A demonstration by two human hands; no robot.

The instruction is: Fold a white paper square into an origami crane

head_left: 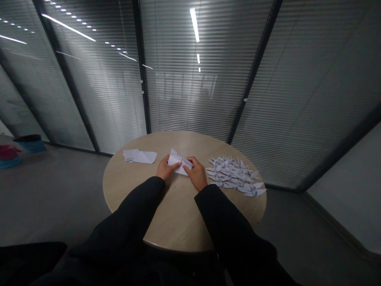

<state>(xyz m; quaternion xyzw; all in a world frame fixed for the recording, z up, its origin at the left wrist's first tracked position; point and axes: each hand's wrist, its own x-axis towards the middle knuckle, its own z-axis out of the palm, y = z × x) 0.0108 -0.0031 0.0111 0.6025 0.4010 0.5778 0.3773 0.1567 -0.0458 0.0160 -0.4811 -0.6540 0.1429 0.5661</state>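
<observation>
A partly folded white paper (177,161) lies on the round wooden table (178,214) in front of me. My left hand (164,169) pinches its left side and my right hand (197,171) pinches its right side, fingers closed on the paper. Both arms wear dark sleeves. To the right of my right hand lies a group of several folded white paper cranes (233,176). Left of my left hand sits a small stack of flat white paper sheets (139,156).
Glass walls with closed blinds (190,79) stand behind the table. A blue bin (29,143) and something red and blue sit on the grey floor at far left. The table's edge curves close to my body.
</observation>
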